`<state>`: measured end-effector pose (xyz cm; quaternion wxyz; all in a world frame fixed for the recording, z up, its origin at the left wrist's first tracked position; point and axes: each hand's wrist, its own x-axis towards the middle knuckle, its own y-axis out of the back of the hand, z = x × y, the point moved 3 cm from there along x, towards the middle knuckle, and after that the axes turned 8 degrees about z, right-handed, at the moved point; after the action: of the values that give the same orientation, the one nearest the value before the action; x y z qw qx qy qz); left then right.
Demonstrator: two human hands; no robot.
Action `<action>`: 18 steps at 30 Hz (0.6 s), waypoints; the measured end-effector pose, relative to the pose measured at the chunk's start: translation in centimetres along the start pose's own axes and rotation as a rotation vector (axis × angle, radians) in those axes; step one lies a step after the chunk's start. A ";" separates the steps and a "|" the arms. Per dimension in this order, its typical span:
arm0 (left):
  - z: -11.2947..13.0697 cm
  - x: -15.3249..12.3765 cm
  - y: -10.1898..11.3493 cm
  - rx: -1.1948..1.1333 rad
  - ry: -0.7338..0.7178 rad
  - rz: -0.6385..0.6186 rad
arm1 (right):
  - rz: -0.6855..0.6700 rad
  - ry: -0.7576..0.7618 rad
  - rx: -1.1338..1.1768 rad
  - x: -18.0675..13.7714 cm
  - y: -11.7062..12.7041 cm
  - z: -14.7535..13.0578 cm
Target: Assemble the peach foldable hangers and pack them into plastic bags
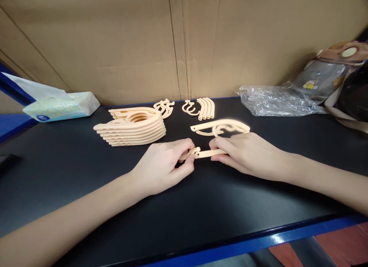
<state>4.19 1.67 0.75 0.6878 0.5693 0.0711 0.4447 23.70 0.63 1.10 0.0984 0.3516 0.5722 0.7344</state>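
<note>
My left hand [165, 163] pinches a small cream plastic hanger hook [196, 149], mostly hidden by the fingers. The fingers of my right hand [247, 154] are closed on a cream hanger arm [204, 154], whose holed end meets the hook between my hands. I cannot tell whether the two are joined. Just behind my right hand lies a larger curved hanger part [224, 125], partly covered by the hand. A neat stack of cream hanger parts [135, 129] stands beyond my left hand.
Loose hooks [165, 107] lie behind the stack; more hooks [190, 107] and several short arms [206, 108] are at the back centre. A tissue pack [66, 106] sits left. Clear plastic wrap [276, 101] and a bottle [322, 77] stand right, before a cardboard wall [129, 48].
</note>
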 end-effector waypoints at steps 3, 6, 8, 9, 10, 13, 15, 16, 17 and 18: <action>0.1 0.1 0.0 0.008 0.003 -0.024 | -0.009 -0.007 0.018 0.0 0.0 0.0; 0.1 0.1 0.0 0.024 0.012 -0.044 | -0.017 -0.018 0.028 0.0 0.1 0.0; 0.1 0.0 0.0 0.040 0.005 -0.066 | -0.018 -0.020 0.032 0.0 0.2 0.0; 0.1 0.0 0.0 0.051 -0.004 -0.076 | -0.018 -0.017 0.034 0.0 0.2 0.0; 0.1 0.0 0.0 0.061 -0.015 -0.084 | -0.014 -0.012 0.034 -0.1 0.2 0.0; 0.3 0.0 0.1 0.072 -0.046 -0.097 | 0.022 0.016 0.029 -0.1 0.3 -0.2; 0.3 0.0 0.1 0.068 -0.053 -0.102 | 0.049 0.029 0.021 -0.1 0.4 -0.3; 0.4 0.0 0.0 0.067 -0.053 -0.105 | 0.058 0.032 0.017 -0.1 0.4 -0.3; 0.4 0.0 0.0 0.067 -0.054 -0.109 | 0.064 0.033 0.015 -0.1 0.4 -0.3; 0.3 -0.1 0.0 0.068 -0.054 -0.113 | 0.070 0.034 0.015 -0.1 0.4 -0.3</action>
<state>4.36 1.38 0.86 0.6938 0.5993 0.0995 0.3868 23.63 0.22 1.38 0.0603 0.3597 0.5666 0.7389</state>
